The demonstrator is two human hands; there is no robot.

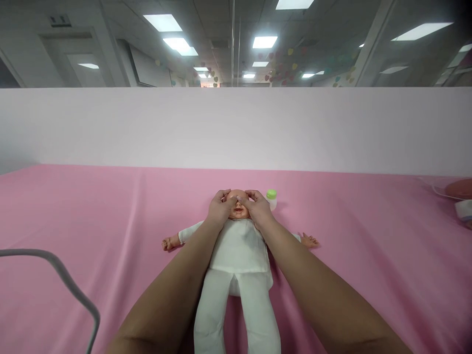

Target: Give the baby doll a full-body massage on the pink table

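A baby doll [240,246] in a white top and white trousers lies on its back, arms spread to both sides. My left hand [220,205] curves round the left side of the doll's head, its thumb lying across the face near the eye. On the other side of the head, my right hand [257,204] is placed the same way, thumb beside the nose. Both hands touch the head and cover its sides; the mouth shows between them. Close to my right hand stands a small clear bottle [272,200] with a green cap.
Pink cloth [92,206] covers the surface, with a white panel [236,128] along its back. A grey cable [66,278] curves in at the lower left. Partly visible items, one brownish [459,189] and one whitish [463,210], lie at the right edge.
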